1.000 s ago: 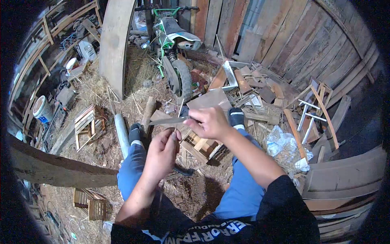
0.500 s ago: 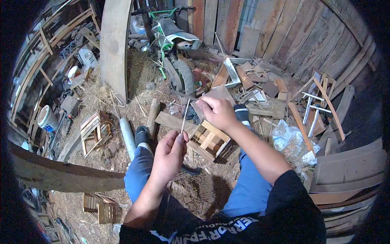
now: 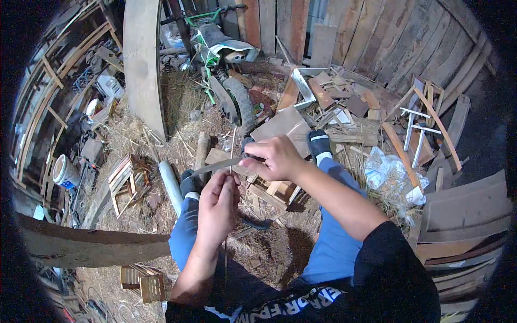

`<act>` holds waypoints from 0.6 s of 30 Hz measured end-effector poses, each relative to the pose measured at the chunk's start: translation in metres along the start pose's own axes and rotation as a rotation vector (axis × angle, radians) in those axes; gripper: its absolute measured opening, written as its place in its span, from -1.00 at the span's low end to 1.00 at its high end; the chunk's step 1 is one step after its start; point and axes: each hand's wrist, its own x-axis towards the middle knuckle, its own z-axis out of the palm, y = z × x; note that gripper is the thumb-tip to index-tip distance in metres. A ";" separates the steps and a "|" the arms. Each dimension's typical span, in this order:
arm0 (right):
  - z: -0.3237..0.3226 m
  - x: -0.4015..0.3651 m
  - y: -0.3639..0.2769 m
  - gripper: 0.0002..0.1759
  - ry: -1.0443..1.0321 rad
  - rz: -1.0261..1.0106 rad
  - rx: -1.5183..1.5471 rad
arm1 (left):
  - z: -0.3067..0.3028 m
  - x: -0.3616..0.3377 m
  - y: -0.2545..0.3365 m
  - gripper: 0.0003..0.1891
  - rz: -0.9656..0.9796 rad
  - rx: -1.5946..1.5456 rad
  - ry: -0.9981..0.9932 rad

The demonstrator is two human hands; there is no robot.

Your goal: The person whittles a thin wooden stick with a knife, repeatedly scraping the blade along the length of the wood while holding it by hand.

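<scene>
Pinched in my left hand (image 3: 218, 202) is a thin wooden stick (image 3: 233, 141), upright, its lower length running down toward my lap. My right hand (image 3: 277, 158) is closed around the handle of a knife (image 3: 215, 166). The blade points left and crosses the stick just above my left fingertips. Below my right hand, between my legs, a small slatted wooden crate (image 3: 276, 202) rests near the ground, partly covered by the hand.
Another small slatted crate (image 3: 128, 180) lies left of my leg, with small crates (image 3: 148, 285) at lower left. A dirt bike (image 3: 226, 70) stands ahead, scrap wood (image 3: 344, 97) to its right. A white bucket (image 3: 64, 171) is far left; a plank (image 3: 91, 248) juts in below it.
My right hand has turned and come slightly down and left, bringing the knife blade into view across the stick. The left hand has moved slightly left, and the stick stands more upright.
</scene>
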 end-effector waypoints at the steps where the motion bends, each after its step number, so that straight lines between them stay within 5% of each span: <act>1: -0.004 0.002 -0.001 -0.66 -0.028 -0.011 -0.032 | -0.001 0.001 0.000 -0.85 -0.004 -0.003 -0.003; 4: -0.006 0.013 0.035 -0.68 0.181 0.445 0.026 | 0.005 -0.008 0.000 -0.84 0.033 0.074 -0.077; 6: -0.021 0.012 0.048 -0.58 0.200 0.448 -0.049 | 0.011 -0.015 0.002 -0.83 0.051 0.114 -0.096; 7: -0.019 0.009 0.045 -0.58 0.319 0.296 -0.094 | 0.008 -0.014 0.002 -0.84 0.021 0.058 -0.096; 10: -0.017 0.000 0.016 -0.57 0.163 0.334 0.208 | -0.003 -0.006 -0.007 -0.85 0.042 0.008 -0.065; 14: -0.010 -0.002 -0.017 -0.64 -0.088 -0.056 -0.066 | -0.002 -0.008 -0.008 -0.84 0.062 0.019 0.003; 18: -0.008 0.008 0.010 -0.65 0.086 0.125 -0.034 | 0.000 -0.012 -0.004 -0.85 0.050 0.040 0.036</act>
